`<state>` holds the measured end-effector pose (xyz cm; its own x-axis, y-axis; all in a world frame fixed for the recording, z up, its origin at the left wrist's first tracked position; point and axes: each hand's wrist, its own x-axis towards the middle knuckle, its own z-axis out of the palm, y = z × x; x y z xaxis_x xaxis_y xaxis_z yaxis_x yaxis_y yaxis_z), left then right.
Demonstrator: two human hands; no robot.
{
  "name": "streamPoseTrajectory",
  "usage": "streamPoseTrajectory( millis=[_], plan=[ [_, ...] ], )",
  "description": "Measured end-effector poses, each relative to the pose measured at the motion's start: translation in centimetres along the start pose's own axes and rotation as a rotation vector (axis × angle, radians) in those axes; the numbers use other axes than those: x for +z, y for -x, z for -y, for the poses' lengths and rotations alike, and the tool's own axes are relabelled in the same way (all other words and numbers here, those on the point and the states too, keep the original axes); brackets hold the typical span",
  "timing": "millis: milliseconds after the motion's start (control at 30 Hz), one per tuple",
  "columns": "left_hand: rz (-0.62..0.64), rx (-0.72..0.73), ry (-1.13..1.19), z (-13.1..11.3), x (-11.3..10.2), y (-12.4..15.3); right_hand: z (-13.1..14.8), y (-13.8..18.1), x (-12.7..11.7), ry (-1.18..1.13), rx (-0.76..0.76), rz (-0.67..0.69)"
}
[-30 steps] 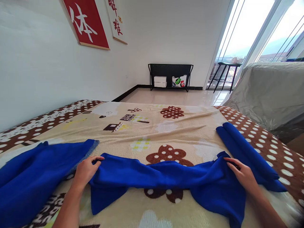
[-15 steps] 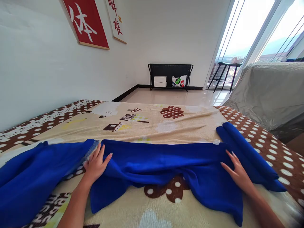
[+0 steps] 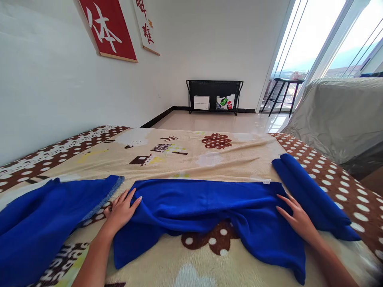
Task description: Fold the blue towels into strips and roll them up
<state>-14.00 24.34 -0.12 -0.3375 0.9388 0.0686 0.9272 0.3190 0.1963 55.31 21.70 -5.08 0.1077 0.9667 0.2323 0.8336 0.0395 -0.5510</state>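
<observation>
A blue towel-like cloth (image 3: pixel 197 199) with a small white label (image 3: pixel 266 181) at its upper right lies crosswise on the bed, its far edge straight and its near part rumpled. At its upper left corner my left hand (image 3: pixel 123 208) rests on the fabric, fingers stretched and thumb apart. My right hand (image 3: pixel 297 217) lies with spread fingers on the cloth's right end. Another blue cloth (image 3: pixel 44 215) spreads out loosely left of my left hand. A rolled or folded blue cloth (image 3: pixel 311 195) lies to the right of my right hand.
The bed is covered by a cream patterned blanket (image 3: pixel 191 159) with brown polka-dot borders. Farther off stand a black rack (image 3: pixel 214 89) with white boxes, a black stool (image 3: pixel 287 81) and a grey-covered piece of furniture (image 3: pixel 353 115). Scrolls hang on the left wall.
The far edge of the middle cloth has come slightly nearer at both ends, its left corner shifting right. Both hands moved a little with it, and the label shifted left.
</observation>
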Motion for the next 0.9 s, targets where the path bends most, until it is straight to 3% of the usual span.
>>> streamPoseTrajectory(
  millis=[900],
  plan=[
    [0.008, 0.011, -0.025, 0.34, 0.09, -0.02, 0.32, 0.09, -0.02, 0.029, -0.006, -0.012]
  ],
)
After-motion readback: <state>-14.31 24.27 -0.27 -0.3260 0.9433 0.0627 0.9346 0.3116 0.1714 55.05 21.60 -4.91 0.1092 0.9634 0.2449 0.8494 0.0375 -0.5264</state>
